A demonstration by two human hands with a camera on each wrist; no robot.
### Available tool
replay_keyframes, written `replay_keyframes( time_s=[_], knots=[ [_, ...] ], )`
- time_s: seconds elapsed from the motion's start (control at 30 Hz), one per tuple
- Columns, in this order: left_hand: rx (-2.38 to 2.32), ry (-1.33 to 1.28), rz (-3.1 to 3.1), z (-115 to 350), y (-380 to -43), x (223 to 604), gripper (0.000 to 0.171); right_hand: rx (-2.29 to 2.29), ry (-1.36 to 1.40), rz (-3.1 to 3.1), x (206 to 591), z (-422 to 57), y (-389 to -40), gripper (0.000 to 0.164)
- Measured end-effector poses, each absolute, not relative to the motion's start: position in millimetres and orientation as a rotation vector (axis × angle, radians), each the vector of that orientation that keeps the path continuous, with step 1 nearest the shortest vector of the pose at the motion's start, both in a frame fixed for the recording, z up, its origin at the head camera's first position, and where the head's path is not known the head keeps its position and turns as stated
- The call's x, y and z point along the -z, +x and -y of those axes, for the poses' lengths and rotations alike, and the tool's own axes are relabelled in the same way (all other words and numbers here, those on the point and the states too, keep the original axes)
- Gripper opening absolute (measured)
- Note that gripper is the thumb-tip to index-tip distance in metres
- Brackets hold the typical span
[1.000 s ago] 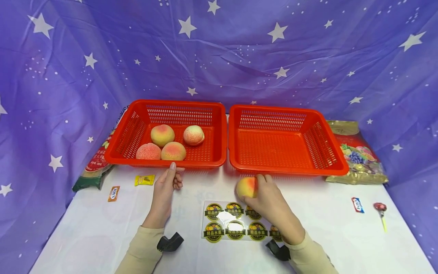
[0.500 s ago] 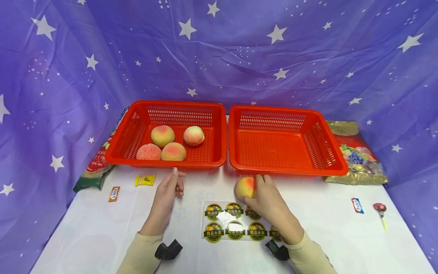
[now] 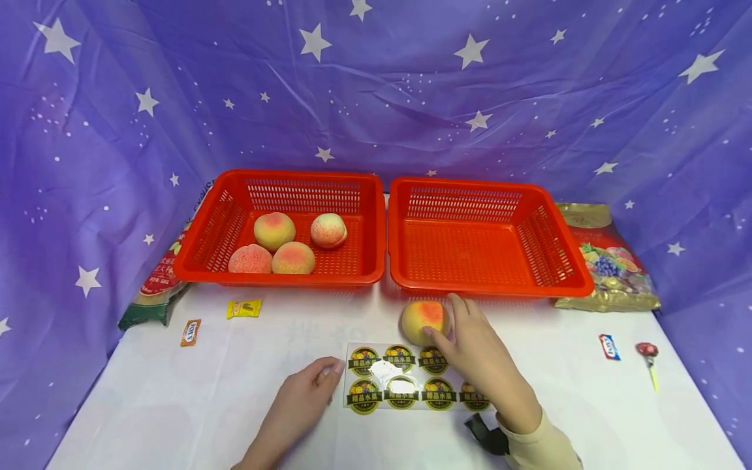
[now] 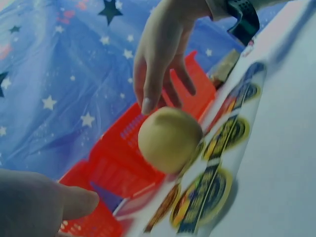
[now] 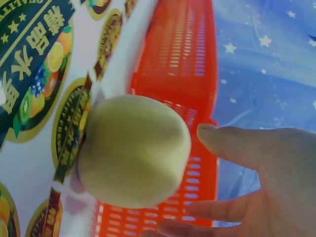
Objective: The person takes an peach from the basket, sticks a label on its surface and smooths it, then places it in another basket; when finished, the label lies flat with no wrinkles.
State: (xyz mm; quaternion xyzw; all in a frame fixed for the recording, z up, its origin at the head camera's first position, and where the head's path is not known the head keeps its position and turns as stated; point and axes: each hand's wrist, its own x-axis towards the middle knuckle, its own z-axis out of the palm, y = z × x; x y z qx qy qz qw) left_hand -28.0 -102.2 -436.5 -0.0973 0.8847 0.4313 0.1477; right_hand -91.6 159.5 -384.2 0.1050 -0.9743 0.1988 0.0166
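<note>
A yellow peach with a red-orange blush (image 3: 424, 322) rests on the white table in front of the right basket. My right hand (image 3: 484, 359) is beside it with fingers spread; in the right wrist view a small gap shows between the thumb (image 5: 232, 143) and the peach (image 5: 133, 150). My left hand (image 3: 302, 401) is low over the table, fingers loosely curved. Its fingertips are at the left edge of a clear sheet of round fruit stickers (image 3: 401, 394); whether they touch it I cannot tell. The right forearm covers part of the sheet's right end.
The left red basket (image 3: 282, 279) holds several peaches (image 3: 275, 230). Beside it is the right red basket (image 3: 490, 287). Packaged bags (image 3: 613, 267) flank both. Small candy packets (image 3: 243, 308) and a lollipop (image 3: 647, 350) lie at the sides. A starry purple cloth (image 3: 376, 85) hangs behind.
My left hand has moved from the left basket's front edge back and right to the sticker sheet. My right hand has loosened from the peach, which has stayed in place.
</note>
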Motion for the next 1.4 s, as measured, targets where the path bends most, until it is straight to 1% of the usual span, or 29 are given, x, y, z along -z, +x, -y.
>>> replay_keyframes(
  time_s=[0.1, 0.33, 0.4, 0.57, 0.7, 0.8, 0.9, 1.07, 1.23, 1.4],
  knots=[
    [-1.256, -0.286, -2.508, 94.5, -26.6, 436.2, 0.045, -0.636, 0.271, 3.027, 381.4, -164.9, -85.6, 0.070],
    [-1.297, -0.322, -2.427, 88.7, -26.7, 439.0, 0.056, -0.654, 0.134, 3.125, 381.7, -175.2, -73.7, 0.056],
    [-1.340, -0.309, -2.411, 88.1, -27.4, 439.0, 0.054, -0.663, 0.123, 3.139, 383.7, -178.4, -72.9, 0.054],
    [-1.538, -0.283, -2.307, 85.8, -28.1, 440.8, 0.041, -0.679, 0.107, 3.141, 388.2, -181.7, -71.1, 0.053],
    [-1.726, -0.302, -2.161, 81.1, -26.4, 442.5, 0.039, -0.692, 0.101, 3.142, 389.4, -181.1, -69.2, 0.053],
    [-1.843, -0.303, -2.066, 77.8, -24.5, 442.3, 0.039, -0.692, 0.127, 3.114, 388.6, -178.3, -67.1, 0.048],
    [-1.956, -0.281, -1.974, 75.8, -24.8, 440.5, 0.037, -0.682, 0.224, 3.005, 387.0, -172.9, -63.9, 0.037],
    [-2.028, -0.243, -1.912, 74.5, -28.3, 435.7, 0.034, -0.704, 0.470, 2.751, 383.8, -158.2, -57.2, 0.020],
    [-2.013, -0.238, -1.966, 73.4, -29.9, 431.3, 0.036, -0.738, 0.688, 2.633, 385.0, -144.1, -55.7, 0.017],
    [-1.977, -0.224, -1.998, 73.6, -31.4, 426.2, 0.044, -0.722, 0.879, 2.595, 389.7, -132.3, -55.2, 0.017]
  ],
)
